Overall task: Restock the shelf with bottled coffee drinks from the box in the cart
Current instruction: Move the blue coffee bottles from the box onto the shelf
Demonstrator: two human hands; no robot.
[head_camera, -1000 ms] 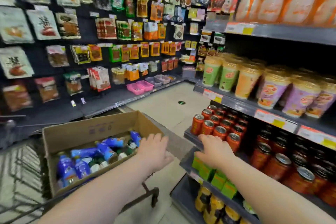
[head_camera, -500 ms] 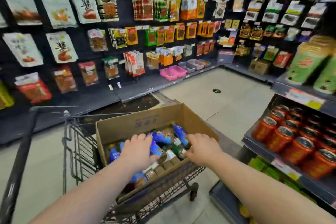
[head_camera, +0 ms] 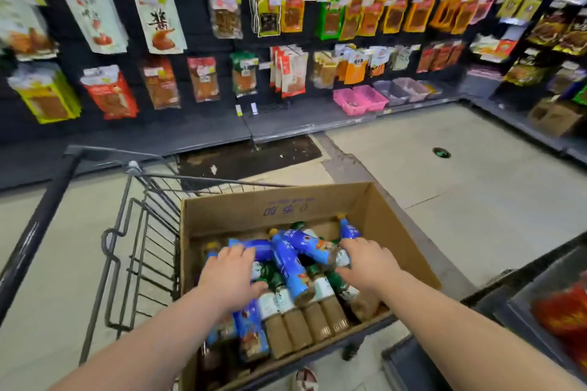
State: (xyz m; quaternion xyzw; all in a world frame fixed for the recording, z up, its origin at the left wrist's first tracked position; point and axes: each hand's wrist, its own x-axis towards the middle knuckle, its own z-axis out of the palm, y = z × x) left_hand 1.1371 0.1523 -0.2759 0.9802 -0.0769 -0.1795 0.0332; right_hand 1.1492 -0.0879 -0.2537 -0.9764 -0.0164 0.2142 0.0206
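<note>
Snack aisle behind — half-curled hands touch bottles in box.

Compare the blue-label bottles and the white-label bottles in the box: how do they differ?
The blue-label bottles have yellow caps; the white-label bottles have green caps. The blue-label bottles lie crisscrossed on top; the white-label bottles lie side by side underneath. Both hold brown drink and lie in the cardboard box.

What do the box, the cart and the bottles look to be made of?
Box: brown cardboard, matte, with raw cut edges and purple print. Cart: dark metal, judging by its thin wire grid and tubular handle. Bottles: probably clear plastic under glossy blue or white label wraps, brown drink showing through; glass is possible.
</note>
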